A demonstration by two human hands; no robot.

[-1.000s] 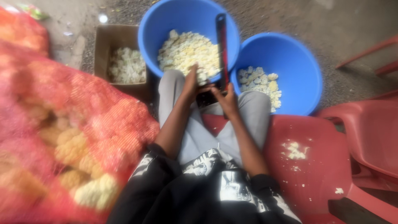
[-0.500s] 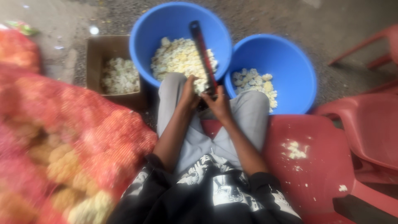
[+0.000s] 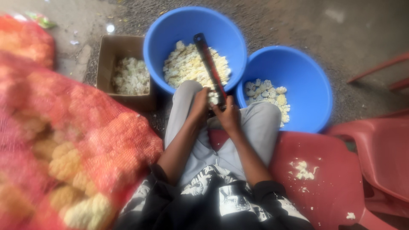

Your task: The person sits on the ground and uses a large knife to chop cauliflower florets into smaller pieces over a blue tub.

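- Since the earlier picture the long dark blade [image 3: 209,68] has tilted: its far tip now leans left over the middle tub, where half a second ago it stood a little more upright, and the hands have drawn closer together at its near end.
- The left hand [image 3: 199,106] is closed round something small and pale pressed against the blade's near end; it looks like a cauliflower piece [image 3: 213,98], though it is mostly hidden.
- The right hand [image 3: 230,115] is clamped on the blade's lower end, just beside the left; the two hands almost touch, between the knees.
- To do this cutting well, I judge the blade should stay braced and steady while the left hand feeds the piece against the edge, fingers kept behind the cutting line, so that trimmed bits fall forward into the tub.
- Far left, a red mesh sack [image 3: 64,145] bulges with whole pale cauliflower heads.
- The brown cardboard box [image 3: 106,55] holds a shallow layer of whitish scraps.
- The middle blue tub [image 3: 157,38] is about a third full of yellowish-white florets.
- The right blue tub [image 3: 315,89] holds a smaller heap against its near left wall.
- On the red plastic chair [image 3: 341,187], a few crumbs lie scattered.
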